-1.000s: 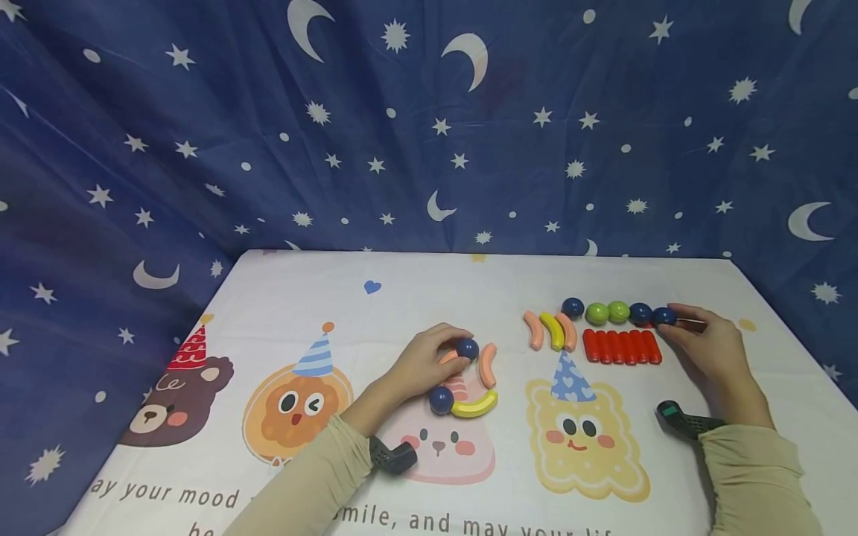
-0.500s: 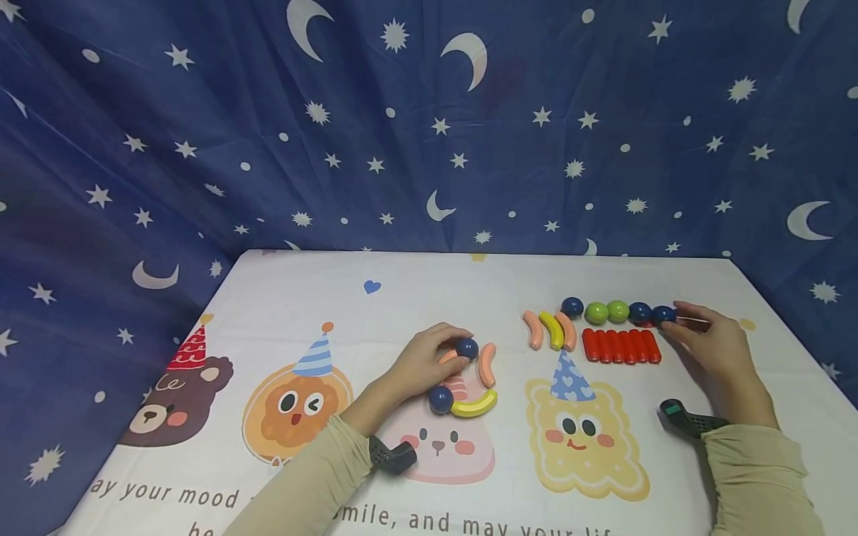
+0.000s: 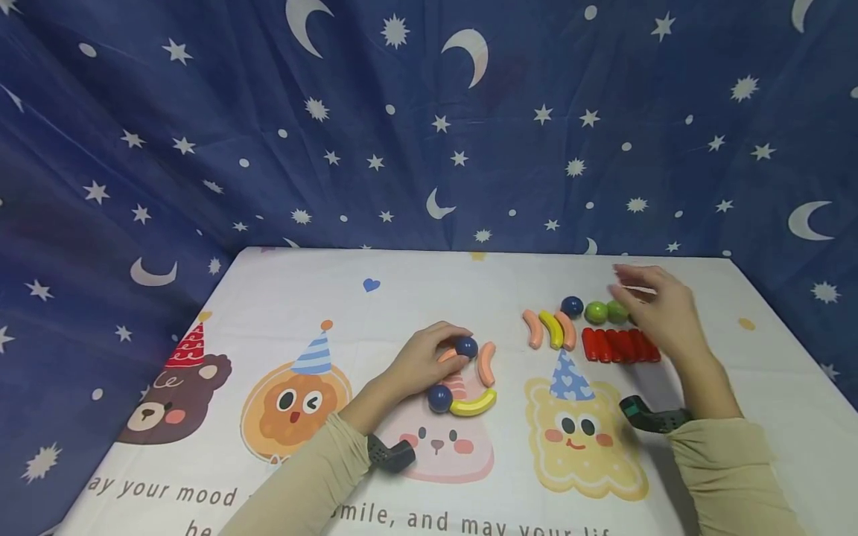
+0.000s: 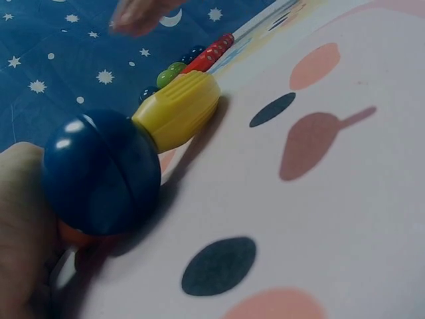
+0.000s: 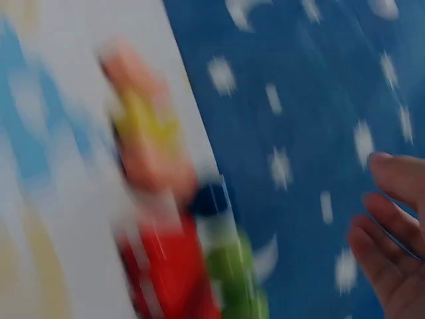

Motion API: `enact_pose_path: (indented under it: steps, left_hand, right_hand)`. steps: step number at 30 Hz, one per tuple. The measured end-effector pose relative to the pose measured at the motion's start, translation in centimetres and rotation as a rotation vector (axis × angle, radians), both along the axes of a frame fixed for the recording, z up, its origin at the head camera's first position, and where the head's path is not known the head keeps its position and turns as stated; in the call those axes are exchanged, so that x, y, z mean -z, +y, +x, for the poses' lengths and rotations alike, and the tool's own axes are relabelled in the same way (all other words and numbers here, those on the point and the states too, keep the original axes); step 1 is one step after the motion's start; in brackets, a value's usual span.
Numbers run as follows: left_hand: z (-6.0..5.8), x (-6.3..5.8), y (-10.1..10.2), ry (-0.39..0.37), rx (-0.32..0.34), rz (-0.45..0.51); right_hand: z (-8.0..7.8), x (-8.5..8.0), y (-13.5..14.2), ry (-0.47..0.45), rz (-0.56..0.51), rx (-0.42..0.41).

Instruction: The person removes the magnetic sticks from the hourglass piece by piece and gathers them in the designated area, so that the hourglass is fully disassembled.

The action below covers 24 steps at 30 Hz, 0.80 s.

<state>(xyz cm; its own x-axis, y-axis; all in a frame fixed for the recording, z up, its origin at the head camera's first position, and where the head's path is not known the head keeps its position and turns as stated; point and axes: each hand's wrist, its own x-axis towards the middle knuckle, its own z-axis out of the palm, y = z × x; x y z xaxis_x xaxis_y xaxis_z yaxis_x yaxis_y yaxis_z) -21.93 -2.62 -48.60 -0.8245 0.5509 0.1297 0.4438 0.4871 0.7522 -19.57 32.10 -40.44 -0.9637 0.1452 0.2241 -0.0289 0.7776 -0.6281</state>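
My left hand (image 3: 429, 361) pinches a dark blue ball (image 3: 466, 347) between thumb and fingertips, low over the cloth. A pink curved piece (image 3: 486, 363) lies to its right; another is partly hidden behind the fingers. Nearer the body, a second blue ball (image 3: 439, 398) touches the end of a yellow banana-shaped piece (image 3: 474, 403); both fill much of the left wrist view. My right hand (image 3: 663, 309) hovers with nothing in it, fingers loosely extended, above the right end of a row of balls. Two green balls (image 3: 596, 312) show there, while the blue balls beyond are hidden by the hand.
Beneath the right hand lies a row of several red sticks (image 3: 613, 345). To their left are two pink curved pieces (image 3: 532, 329) with a yellow one (image 3: 552, 330) between them, and a blue ball (image 3: 572, 306). A printed white cloth (image 3: 415, 298) covers the table.
My right hand has left the blue ball at the right end of the row, moving left and up over the balls. The left hand keeps its place.
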Motion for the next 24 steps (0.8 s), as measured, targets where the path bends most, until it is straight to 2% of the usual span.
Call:
enact_pose_path:
  steps: [2,5,8,10,14,24]
  left_hand:
    - [0.0,0.0,0.0,0.001,0.002,0.002]
    - [0.0,-0.1,0.0,-0.002,0.004,0.007]
    - [0.0,-0.1,0.0,-0.006,0.009,0.009]
    - [-0.1,-0.1,0.0,-0.008,0.015,0.01]
    - [-0.1,-0.1,0.1,-0.003,0.027,0.007]
    - [-0.1,-0.3,0.0,0.019,0.018,-0.008]
  right_hand:
    - [-0.1,-0.1,-3.2,-0.004,0.029,-0.181]
    - [0.0,0.8,-7.6,-0.037,0.083,-0.416]
    - [0.5,2.1,-10.6,-0.085,0.13,-0.549]
    - [0.9,2.9,-11.6,-0.109,0.157,-0.587]
    - [1.2,3.8,-12.3,-0.131,0.177,-0.592]
    - [1.2,4.1,-12.4,-0.14,0.218,-0.614]
